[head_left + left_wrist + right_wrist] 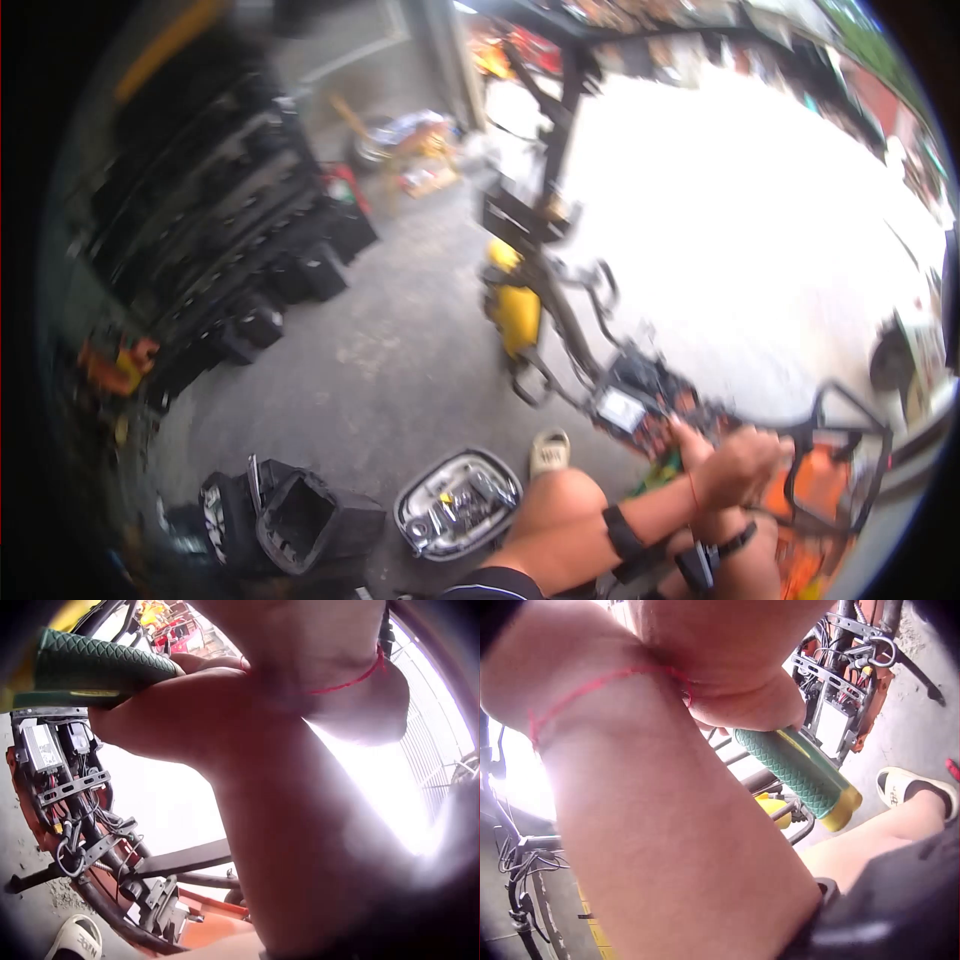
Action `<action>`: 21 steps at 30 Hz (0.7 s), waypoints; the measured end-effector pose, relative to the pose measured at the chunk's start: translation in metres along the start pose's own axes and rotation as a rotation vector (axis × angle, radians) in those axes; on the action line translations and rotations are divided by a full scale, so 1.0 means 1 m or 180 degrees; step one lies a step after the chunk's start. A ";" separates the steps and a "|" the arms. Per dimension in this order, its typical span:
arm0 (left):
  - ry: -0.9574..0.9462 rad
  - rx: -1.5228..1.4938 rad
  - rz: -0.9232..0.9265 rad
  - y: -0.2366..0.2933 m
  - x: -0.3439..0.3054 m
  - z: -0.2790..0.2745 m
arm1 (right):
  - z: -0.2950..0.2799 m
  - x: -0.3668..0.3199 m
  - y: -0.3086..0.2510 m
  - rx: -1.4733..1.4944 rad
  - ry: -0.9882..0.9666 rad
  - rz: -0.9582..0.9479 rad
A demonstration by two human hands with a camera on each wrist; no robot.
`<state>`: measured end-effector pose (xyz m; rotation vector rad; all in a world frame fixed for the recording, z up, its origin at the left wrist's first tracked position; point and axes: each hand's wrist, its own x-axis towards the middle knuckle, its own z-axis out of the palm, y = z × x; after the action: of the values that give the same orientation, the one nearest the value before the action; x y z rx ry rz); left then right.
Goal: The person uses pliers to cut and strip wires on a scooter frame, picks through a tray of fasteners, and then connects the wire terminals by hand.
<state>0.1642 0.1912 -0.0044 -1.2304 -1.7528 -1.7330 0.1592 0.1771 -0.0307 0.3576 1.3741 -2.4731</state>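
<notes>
My forearms cross over a small vehicle frame [800,430]. In the right wrist view, my right hand [742,690] grips a tool's green ribbed handles [791,769] with yellow ends. Those handles [105,664] also stick out past my right hand [165,712] in the left wrist view. The tool's head is hidden. My left hand [745,465], with a red string at its wrist, lies beside the right one [690,440], fingers looking bent; what it holds is unclear. Below is a silver box [43,750] with wires.
An open tray of metal parts [412,535] and a black open bag [345,520] stand on the floor at lower left. Black bins [315,275] line the left wall. A yellow cylinder [518,318] sits on the frame's far part. My sandalled foot [550,453] is near the tray.
</notes>
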 end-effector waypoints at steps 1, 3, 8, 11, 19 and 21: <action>0.0279 0.0888 0.0377 0.041 0.031 -0.037 | 0.007 -0.006 -0.006 0.0146 0.0050 -0.0014; 0.0342 0.1205 0.0441 0.034 0.042 -0.058 | 0.013 -0.013 -0.013 0.0398 0.0362 0.0075; 0.1403 0.1589 -0.0017 0.013 0.037 -0.099 | -0.034 0.001 -0.009 0.0023 0.0549 -0.0080; 0.1899 0.1003 -0.1088 0.023 0.024 -0.121 | -0.024 -0.009 -0.025 -0.0827 0.0122 -0.0148; -0.0616 -0.0168 -0.3779 0.152 0.024 -0.201 | -0.007 -0.061 -0.047 -0.1908 -0.0172 -0.0624; -0.0620 0.0937 -0.2913 0.114 -0.004 -0.196 | 0.071 -0.074 -0.063 -0.1326 -0.0140 -0.0260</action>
<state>0.1965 -0.0108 0.0931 -0.4794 -2.8469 -1.6762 0.1998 0.1576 0.0812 0.1538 1.8617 -2.1600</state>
